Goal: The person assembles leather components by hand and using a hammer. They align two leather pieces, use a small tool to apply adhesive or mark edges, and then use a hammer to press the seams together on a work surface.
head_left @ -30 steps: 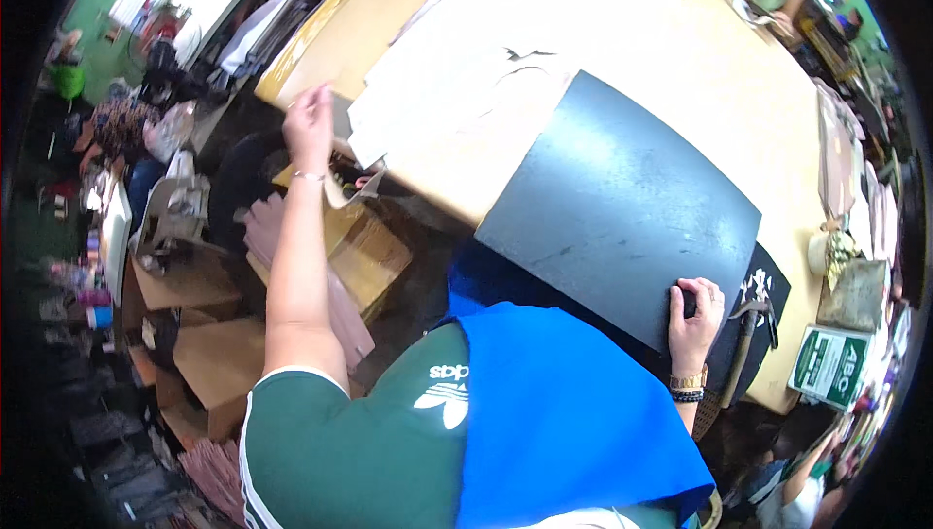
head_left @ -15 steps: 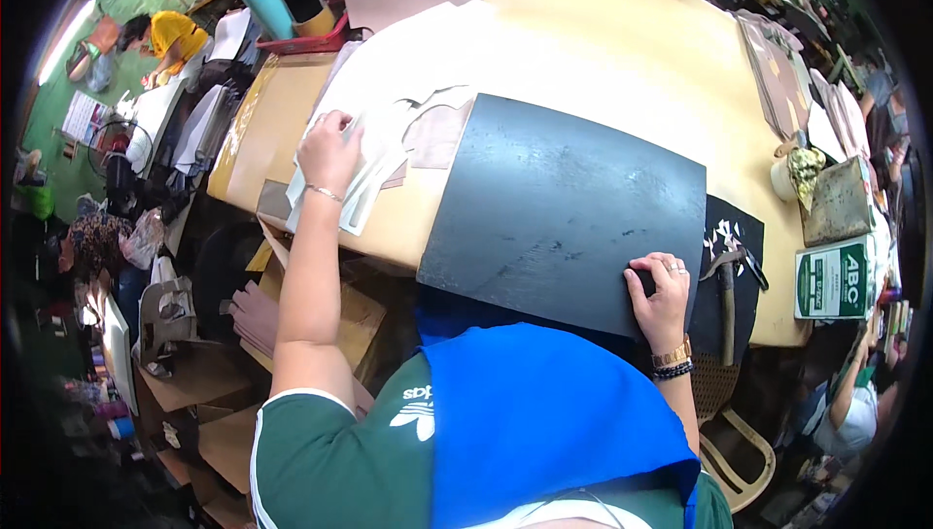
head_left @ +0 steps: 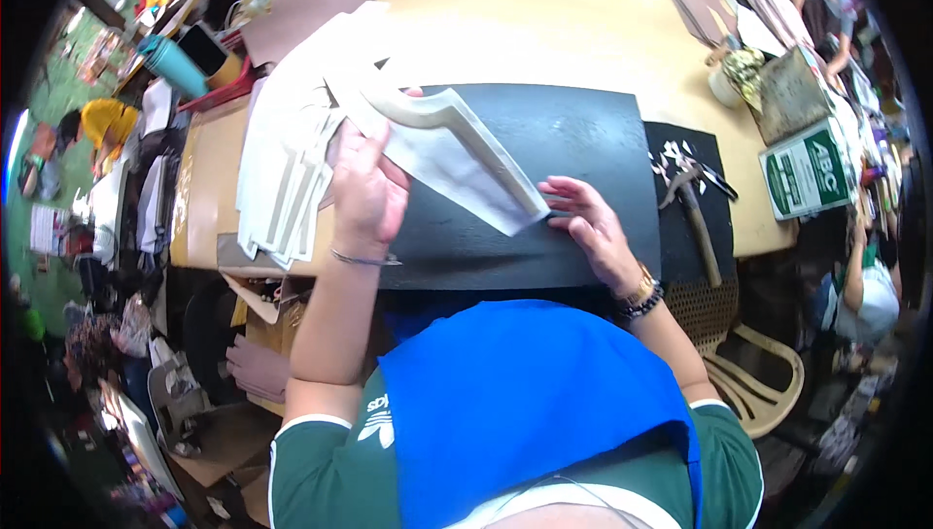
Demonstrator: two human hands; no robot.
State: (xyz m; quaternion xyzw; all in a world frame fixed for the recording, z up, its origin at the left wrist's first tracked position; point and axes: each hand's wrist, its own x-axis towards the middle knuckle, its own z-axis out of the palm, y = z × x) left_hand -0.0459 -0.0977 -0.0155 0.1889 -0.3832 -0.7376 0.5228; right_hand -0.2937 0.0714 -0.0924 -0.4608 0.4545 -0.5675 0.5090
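Observation:
My left hand [head_left: 369, 184] is closed on the left end of a white, curved cut-out piece [head_left: 452, 160] with a beige border along its edge. The piece hangs tilted over a large black board [head_left: 593, 126] on the table. Close to the piece's right tip is my right hand [head_left: 591, 228], fingers apart and holding nothing; whether a fingertip touches the piece, I cannot tell. Left of the board lies a fanned stack of similar white pieces [head_left: 292, 165], partly behind my left hand.
Right of the board, a hammer [head_left: 698, 228] and small pale scraps [head_left: 669, 158] lie on a black mat [head_left: 714, 238]. A green and white tin [head_left: 805, 174] stands at the right edge. A red basket [head_left: 219, 92] holds a teal tumbler [head_left: 173, 67]. Other people sit farther off.
My left hand has lifted a white piece from the stack and brought it right, over the board. My right hand has come off the board's near right corner and opened beside the piece.

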